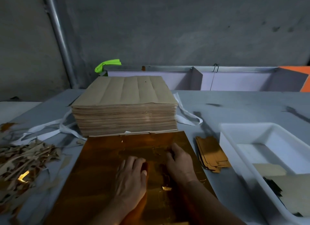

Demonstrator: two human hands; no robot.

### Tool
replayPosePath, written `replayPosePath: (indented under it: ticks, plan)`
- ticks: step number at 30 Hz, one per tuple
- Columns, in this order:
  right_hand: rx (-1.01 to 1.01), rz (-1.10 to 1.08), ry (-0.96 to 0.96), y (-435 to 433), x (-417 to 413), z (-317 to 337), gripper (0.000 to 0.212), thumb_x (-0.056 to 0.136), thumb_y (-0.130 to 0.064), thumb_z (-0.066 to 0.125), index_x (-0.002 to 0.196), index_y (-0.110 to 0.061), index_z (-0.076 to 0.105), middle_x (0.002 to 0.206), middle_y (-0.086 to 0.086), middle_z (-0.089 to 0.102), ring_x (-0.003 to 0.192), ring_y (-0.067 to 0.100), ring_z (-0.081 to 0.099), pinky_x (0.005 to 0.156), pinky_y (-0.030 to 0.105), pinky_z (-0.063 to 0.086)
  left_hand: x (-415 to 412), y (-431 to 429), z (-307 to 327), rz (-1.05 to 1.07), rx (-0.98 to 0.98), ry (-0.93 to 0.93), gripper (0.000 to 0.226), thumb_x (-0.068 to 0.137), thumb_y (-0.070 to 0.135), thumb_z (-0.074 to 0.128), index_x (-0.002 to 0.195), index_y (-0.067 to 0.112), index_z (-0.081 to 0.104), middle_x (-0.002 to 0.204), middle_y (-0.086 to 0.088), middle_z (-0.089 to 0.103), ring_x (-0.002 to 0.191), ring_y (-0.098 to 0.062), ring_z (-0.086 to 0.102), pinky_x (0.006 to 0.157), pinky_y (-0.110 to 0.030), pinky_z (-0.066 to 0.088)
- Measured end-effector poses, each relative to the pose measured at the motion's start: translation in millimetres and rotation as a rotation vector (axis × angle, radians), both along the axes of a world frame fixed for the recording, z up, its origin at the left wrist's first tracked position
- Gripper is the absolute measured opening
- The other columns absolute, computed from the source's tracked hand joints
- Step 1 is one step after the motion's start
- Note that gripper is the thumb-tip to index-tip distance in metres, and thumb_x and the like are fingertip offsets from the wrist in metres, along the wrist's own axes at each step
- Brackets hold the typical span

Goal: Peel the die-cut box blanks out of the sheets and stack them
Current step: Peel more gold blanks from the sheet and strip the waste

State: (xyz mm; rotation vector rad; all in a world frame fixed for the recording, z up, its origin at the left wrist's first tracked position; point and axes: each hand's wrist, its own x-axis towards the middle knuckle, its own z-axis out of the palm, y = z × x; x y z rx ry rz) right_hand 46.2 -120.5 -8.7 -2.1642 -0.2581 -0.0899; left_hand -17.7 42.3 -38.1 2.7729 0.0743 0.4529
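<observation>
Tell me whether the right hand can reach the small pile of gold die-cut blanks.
Probably yes. The right hand rests on the gold foil sheet, and the pile of gold die-cut blanks lies just to its right on the grey table, nothing between them; the white plastic tub sits beyond.

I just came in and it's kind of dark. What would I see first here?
The shiny gold sheet right in front, with the left hand and right hand resting on it. Behind it sits a tall stack of brown sheets. A small pile of gold cut-outs lies just right of the gold sheet, beside a white tub.
</observation>
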Motion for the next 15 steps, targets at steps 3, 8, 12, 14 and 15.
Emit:
replayPosePath:
  ticks: [3,8,12,14,15]
  plan:
    - [-0.038,0.082,0.038,0,-11,-6,0.014,0.101,-0.04,0.045,0.098,-0.03,0.054,0.102,-0.007,0.053,0.092,0.011,0.057,0.085,0.036,0.056,-2,-1,3,-0.009,-0.014,-0.012,0.037,0.099,0.042,0.038,0.137,0.038,0.037,0.131,0.017,0.035,0.115,0.002,0.031,0.101,-0.016,0.025]
    - [-0.31,0.184,0.041,4,-19,-17,0.016,0.096,-0.053,0.047,0.087,-0.039,0.047,0.101,-0.014,0.044,0.103,0.007,0.041,0.09,0.028,0.041,-2,0,7,-0.028,-0.052,0.017,0.035,0.1,0.037,0.041,0.135,0.037,0.04,0.13,0.016,0.036,0.116,-0.001,0.033,0.1,-0.018,0.029]
    - [-0.274,0.18,0.096,2,-16,-17,0.02,0.095,-0.047,0.054,0.078,-0.043,0.045,0.095,-0.02,0.04,0.103,0.006,0.042,0.095,0.029,0.044,3,9,13,-0.029,-0.238,0.115,0.031,0.1,0.033,0.043,0.131,0.038,0.044,0.131,0.015,0.036,0.114,-0.001,0.038,0.097,-0.02,0.035]
    - [-0.256,0.187,0.113,1,-16,-17,0.015,0.093,-0.049,0.056,0.083,-0.041,0.049,0.095,-0.021,0.039,0.104,0.006,0.042,0.096,0.031,0.046,8,23,16,0.085,-0.265,0.105,0.03,0.101,0.029,0.042,0.129,0.037,0.048,0.132,0.013,0.039,0.105,0.0,0.04,0.089,-0.02,0.04]
    - [-0.253,0.191,0.113,1,-16,-16,0.015,0.092,-0.049,0.058,0.082,-0.04,0.05,0.096,-0.021,0.039,0.105,0.006,0.043,0.096,0.031,0.046,10,31,18,0.172,-0.238,0.106,0.032,0.1,0.027,0.041,0.13,0.036,0.047,0.134,0.011,0.039,0.101,0.001,0.04,0.082,-0.018,0.041]
